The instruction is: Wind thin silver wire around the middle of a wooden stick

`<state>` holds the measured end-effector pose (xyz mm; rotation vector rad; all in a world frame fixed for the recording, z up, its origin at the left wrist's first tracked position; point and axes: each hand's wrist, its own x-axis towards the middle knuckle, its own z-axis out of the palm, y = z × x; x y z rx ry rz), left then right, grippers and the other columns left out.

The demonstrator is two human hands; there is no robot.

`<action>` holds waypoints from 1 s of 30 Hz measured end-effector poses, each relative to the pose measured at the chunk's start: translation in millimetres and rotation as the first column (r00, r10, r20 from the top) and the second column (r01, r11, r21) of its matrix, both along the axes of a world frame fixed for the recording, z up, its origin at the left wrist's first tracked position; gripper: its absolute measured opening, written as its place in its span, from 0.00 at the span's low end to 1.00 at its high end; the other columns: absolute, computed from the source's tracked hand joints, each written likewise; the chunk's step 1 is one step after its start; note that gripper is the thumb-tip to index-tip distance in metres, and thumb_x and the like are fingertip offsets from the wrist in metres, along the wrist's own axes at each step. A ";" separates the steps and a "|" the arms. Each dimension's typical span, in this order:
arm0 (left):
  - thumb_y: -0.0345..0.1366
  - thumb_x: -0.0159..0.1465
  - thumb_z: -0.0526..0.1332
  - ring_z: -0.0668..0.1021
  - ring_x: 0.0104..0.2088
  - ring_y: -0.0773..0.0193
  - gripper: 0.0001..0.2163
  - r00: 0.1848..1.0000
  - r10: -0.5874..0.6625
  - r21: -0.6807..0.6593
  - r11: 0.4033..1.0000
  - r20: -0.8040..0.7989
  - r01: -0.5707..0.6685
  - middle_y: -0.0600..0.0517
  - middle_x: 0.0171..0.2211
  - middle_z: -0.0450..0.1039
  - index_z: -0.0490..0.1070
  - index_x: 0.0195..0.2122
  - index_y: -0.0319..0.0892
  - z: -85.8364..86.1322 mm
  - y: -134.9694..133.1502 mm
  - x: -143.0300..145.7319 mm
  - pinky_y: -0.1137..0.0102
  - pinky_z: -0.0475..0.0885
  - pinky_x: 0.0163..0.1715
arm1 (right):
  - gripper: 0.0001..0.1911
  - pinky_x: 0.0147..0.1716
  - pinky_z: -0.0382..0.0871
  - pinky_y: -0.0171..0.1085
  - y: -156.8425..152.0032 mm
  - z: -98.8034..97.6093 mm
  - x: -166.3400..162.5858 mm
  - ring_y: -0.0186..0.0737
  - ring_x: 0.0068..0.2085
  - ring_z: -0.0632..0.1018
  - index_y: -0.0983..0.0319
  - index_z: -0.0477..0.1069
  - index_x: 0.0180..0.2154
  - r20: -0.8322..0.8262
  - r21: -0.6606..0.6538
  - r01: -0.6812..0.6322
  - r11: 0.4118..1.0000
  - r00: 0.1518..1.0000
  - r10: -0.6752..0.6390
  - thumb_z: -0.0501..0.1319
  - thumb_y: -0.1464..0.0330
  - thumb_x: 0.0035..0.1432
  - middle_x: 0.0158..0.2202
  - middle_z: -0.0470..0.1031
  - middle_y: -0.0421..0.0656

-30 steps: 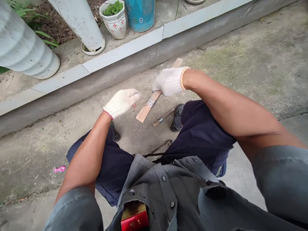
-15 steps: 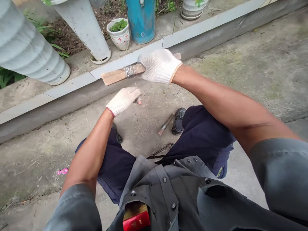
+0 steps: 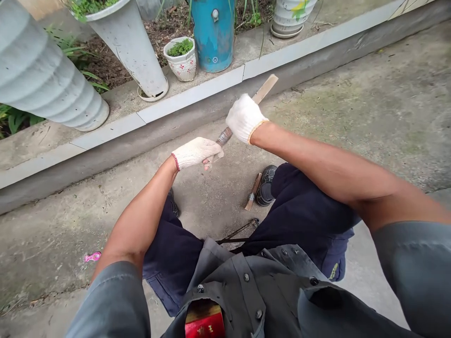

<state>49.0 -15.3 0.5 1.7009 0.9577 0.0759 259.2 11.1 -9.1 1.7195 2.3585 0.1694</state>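
My right hand (image 3: 245, 118), in a white knit glove, is closed around the middle of a flat wooden stick (image 3: 267, 88). The stick slants, its bare end up and to the right. Thin silvery wire (image 3: 224, 136) is wound around its lower part, just below that hand. My left hand (image 3: 196, 152), also gloved, is at the stick's lower end and hides it. Its fingers are pinched on the loose wire, of which little shows here. Near my right shoe lies a second small wooden piece (image 3: 250, 201) with wire wound round it.
A dark long-handled tool (image 3: 241, 229) lies on the concrete between my legs. Ahead runs a low tiled ledge (image 3: 197, 95) with a small flowered pot (image 3: 181, 65), a blue cylinder (image 3: 214, 42) and tall white planters (image 3: 132, 51). A pink object (image 3: 92, 257) lies at left.
The stick has swung from nearly level to a steep slant, its wound end dropping toward my left hand. My right hand has turned and lowered; my left hand has shifted right in view.
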 end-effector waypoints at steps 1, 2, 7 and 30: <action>0.44 0.66 0.62 0.73 0.21 0.65 0.12 1.000 -0.003 0.019 1.000 -0.014 0.003 0.53 0.21 0.71 0.81 0.34 0.42 -3.0 3.3 -1.0 0.68 0.71 0.28 | 0.18 0.56 0.57 0.57 0.2 -3.2 0.1 0.54 0.51 0.74 0.71 0.80 0.38 0.043 -0.005 -0.050 0.999 0.998 0.050 0.56 0.65 0.69 0.34 0.78 0.55; 0.44 0.66 0.62 0.74 0.21 0.65 0.13 1.000 -0.004 0.050 0.999 -0.030 0.006 0.53 0.22 0.72 0.81 0.34 0.43 -5.9 6.6 -2.4 0.68 0.69 0.28 | 0.16 0.57 0.56 0.59 0.3 -4.6 0.6 0.54 0.50 0.75 0.70 0.80 0.36 0.089 -0.009 -0.114 0.993 0.989 0.114 0.57 0.67 0.68 0.34 0.78 0.54; 0.45 0.69 0.57 0.76 0.23 0.63 0.15 0.986 0.006 0.256 0.966 -0.165 0.037 0.53 0.22 0.73 0.76 0.31 0.43 -17.1 15.9 -10.9 0.69 0.67 0.30 | 0.11 0.58 0.57 0.56 -3.5 7.0 10.1 0.51 0.47 0.75 0.67 0.81 0.37 0.104 -0.107 -0.421 0.901 0.896 0.431 0.58 0.75 0.58 0.37 0.79 0.53; 0.46 0.72 0.56 0.79 0.24 0.63 0.15 0.999 0.010 0.091 0.996 -0.051 -0.005 0.56 0.20 0.71 0.79 0.41 0.43 -23.4 -13.9 -4.8 0.70 0.68 0.29 | 0.13 0.60 0.57 0.59 -20.1 19.7 8.3 0.54 0.45 0.78 0.69 0.81 0.39 0.269 0.073 -0.132 0.989 0.957 0.107 0.58 0.71 0.64 0.36 0.80 0.56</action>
